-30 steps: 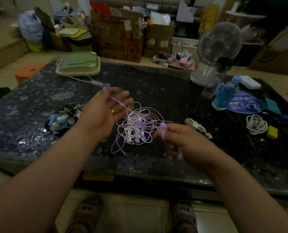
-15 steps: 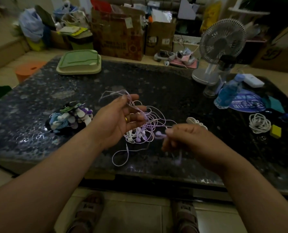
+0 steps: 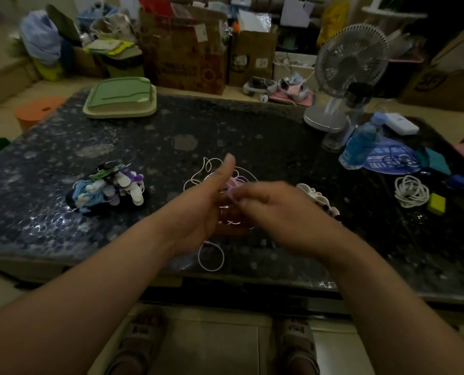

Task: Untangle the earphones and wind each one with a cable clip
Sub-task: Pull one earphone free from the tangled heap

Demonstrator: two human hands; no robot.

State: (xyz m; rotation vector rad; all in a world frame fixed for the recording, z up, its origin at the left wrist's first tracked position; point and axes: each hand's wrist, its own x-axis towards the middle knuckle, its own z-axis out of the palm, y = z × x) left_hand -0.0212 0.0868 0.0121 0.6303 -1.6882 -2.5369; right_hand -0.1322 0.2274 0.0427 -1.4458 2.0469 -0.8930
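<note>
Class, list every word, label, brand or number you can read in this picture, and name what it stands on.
"SF": faint logo on the cardboard box at far right.
Brown paper bag: print too blurred to read.
Blue printed sheet: white lettering too blurred.
Slippers: strap marks unreadable.
</note>
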